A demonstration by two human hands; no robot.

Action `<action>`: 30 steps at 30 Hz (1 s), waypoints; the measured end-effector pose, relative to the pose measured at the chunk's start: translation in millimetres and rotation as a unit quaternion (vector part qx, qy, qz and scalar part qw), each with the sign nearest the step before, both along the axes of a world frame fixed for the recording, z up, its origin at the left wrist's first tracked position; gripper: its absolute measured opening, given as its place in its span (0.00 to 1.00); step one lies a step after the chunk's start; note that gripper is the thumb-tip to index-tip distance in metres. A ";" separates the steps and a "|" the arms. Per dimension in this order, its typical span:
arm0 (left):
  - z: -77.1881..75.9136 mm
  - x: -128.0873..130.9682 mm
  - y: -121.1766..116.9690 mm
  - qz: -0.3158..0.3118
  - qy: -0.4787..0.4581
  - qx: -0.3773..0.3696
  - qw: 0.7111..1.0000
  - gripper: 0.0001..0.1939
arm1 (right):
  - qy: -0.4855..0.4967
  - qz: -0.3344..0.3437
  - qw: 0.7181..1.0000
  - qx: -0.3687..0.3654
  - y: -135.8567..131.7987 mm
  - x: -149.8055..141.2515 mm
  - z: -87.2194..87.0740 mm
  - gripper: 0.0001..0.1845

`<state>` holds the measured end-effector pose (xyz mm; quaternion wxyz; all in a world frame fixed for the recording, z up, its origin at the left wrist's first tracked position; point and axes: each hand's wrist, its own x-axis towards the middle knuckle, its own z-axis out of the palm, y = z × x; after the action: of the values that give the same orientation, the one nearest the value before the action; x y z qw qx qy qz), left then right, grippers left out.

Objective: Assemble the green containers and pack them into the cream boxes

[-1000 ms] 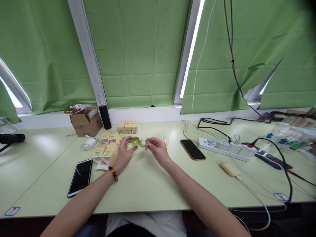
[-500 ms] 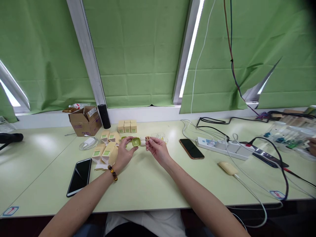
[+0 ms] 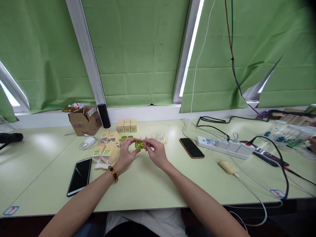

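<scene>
Held between the thumb and fingers of my left hand (image 3: 126,153) is a small green square box (image 3: 138,144), its open side facing me. My right hand (image 3: 156,152) is closed in a pinch at the box's right edge, on a tiny tan piece too small to name. Just behind my hands lie more green box parts (image 3: 126,137). Several small clear round cups (image 3: 161,137), some with yellow in them, stand behind my right hand. Opened little cardboard boxes (image 3: 109,153) with green labels lie left of my left hand.
Small closed cartons (image 3: 127,126) stand at the back, near a brown cardboard box (image 3: 85,121) and a black cylinder (image 3: 104,116). Phones lie at left (image 3: 79,176) and right (image 3: 192,147). A power strip (image 3: 224,147) with cables spreads rightward. Another person's hand (image 3: 313,144) shows at far right.
My right hand has moved left with the tiny tan piece, up to the green box. The box has shifted slightly right and down in my left hand.
</scene>
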<state>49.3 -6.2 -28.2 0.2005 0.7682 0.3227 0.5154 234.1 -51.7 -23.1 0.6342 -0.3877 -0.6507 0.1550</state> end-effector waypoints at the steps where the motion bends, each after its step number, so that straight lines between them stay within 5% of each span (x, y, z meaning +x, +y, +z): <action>1: 0.4 0.0 -0.7 0.001 0.008 0.005 1.000 0.21 | -0.042 -0.020 0.998 0.034 -0.3 0.8 -0.4 0.10; 9: 7.0 -0.3 -9.2 -0.001 0.048 0.045 0.998 0.21 | -0.276 -0.155 0.934 0.167 -0.7 6.9 1.3 0.09; 16: 3.7 -0.2 -8.6 -0.007 0.053 0.077 0.996 0.22 | -0.333 -0.212 0.897 0.198 -1.4 4.6 1.3 0.09; 30: 0.9 -1.8 -6.2 -0.011 0.070 0.107 0.992 0.21 | -0.336 -0.168 0.910 0.176 5.9 9.4 -8.7 0.14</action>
<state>47.5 -12.4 -27.3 0.1002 0.8229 0.2704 0.4896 243.5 -45.8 -31.8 0.4529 -0.4026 -0.7672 -0.2101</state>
